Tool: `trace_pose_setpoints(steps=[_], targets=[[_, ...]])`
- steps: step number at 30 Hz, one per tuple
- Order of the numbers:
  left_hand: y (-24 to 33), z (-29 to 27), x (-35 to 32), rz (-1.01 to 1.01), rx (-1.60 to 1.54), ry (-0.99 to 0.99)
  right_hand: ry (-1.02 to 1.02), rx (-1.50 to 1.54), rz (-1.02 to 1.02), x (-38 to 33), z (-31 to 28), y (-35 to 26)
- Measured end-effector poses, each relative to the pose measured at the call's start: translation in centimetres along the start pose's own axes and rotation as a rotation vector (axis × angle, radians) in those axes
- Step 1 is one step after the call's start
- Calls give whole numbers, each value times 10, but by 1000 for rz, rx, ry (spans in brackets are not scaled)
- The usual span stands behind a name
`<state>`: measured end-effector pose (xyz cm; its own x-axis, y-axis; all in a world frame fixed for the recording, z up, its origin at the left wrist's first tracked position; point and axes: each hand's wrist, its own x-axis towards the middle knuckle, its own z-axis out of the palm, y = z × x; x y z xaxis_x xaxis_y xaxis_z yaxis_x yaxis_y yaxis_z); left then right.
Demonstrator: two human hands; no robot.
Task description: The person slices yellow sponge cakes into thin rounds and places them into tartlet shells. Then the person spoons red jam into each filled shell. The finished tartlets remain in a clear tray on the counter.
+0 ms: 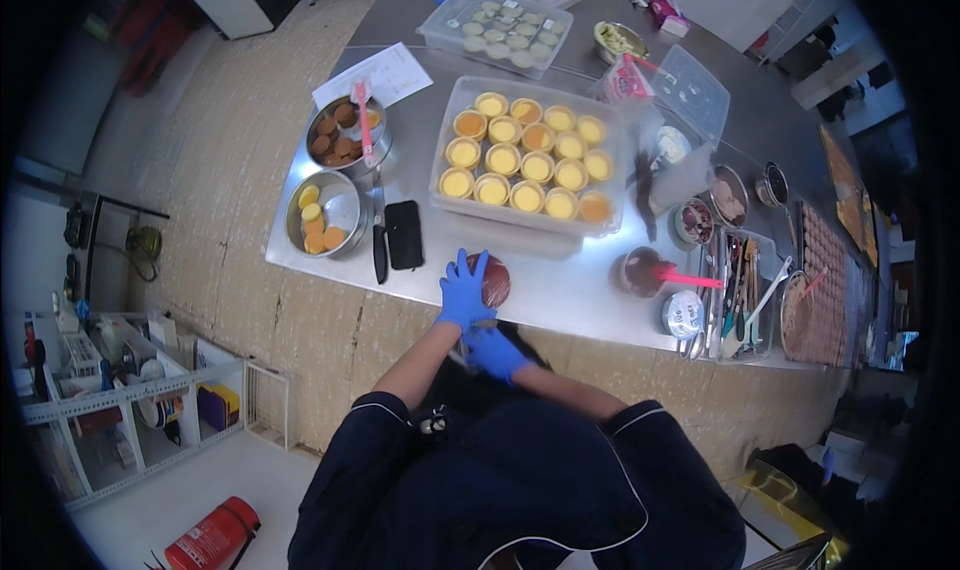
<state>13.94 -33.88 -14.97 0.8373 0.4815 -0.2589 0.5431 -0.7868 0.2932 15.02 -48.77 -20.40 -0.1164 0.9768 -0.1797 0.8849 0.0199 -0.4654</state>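
Brown dome cake (494, 281) sits on the steel table (560, 290) at the near edge, just in front of the clear tub of yellow cups (527, 160) – small, round, glossy dark brown. Left hand (463, 290) in a blue glove lies spread over its left side, fingers apart and draped on the dome, not clamped. Right hand (497, 352), also gloved, is below the table edge, near the body; cannot tell if it is closed on anything, something thin may be in it. Judgement – the cake looks light, soft and fragile, and the shiny coat will likely mark or smear under pressure and be slippery. Best hold: low at the base, from both sides, or a flat tool slid under; avoid pressing the top. Black knife (379, 250) and black phone (404, 234) lie just left of it, well clear
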Motion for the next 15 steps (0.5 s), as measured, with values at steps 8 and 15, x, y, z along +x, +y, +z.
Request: trace_pose_setpoints(steps=[8, 15], targets=[[-15, 3, 28, 9, -231, -113, -197, 359, 60, -3, -24, 5], [-24, -38, 19, 291, -394, -22, 222, 511, 540, -9, -26, 36]])
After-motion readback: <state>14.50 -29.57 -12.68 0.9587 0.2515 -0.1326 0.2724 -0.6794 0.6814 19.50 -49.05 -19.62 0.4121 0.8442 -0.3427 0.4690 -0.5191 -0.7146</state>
